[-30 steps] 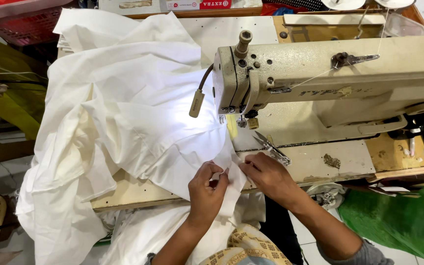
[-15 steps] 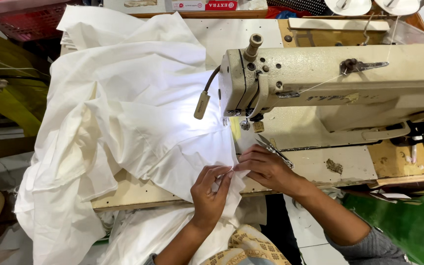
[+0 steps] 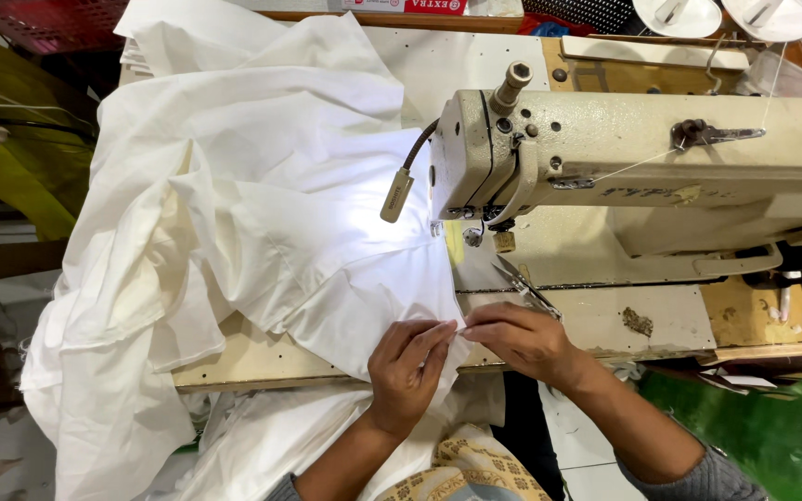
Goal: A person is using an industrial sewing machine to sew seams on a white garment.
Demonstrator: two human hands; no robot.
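A large white cloth [image 3: 234, 213] lies heaped over the left half of the sewing table and hangs off its front edge. My left hand [image 3: 408, 366] pinches the cloth's edge near the table's front, fingers pressed together on the fabric. My right hand [image 3: 522, 339] meets it fingertip to fingertip and grips the same edge just to the right. Both hands sit in front of the cream sewing machine [image 3: 642, 172], a little below its needle area [image 3: 475, 232].
A small lamp [image 3: 397, 193] on a bent neck lights the cloth. Metal snips [image 3: 526, 286] lie on the table beside my right hand. Thread cones [image 3: 717, 14] stand at the back right. Green material [image 3: 763, 431] is at the lower right, a yellow frame [image 3: 11, 176] at the left.
My right hand has slid left along the table until its fingertips meet my left hand on the cloth edge. The view has shifted slightly.
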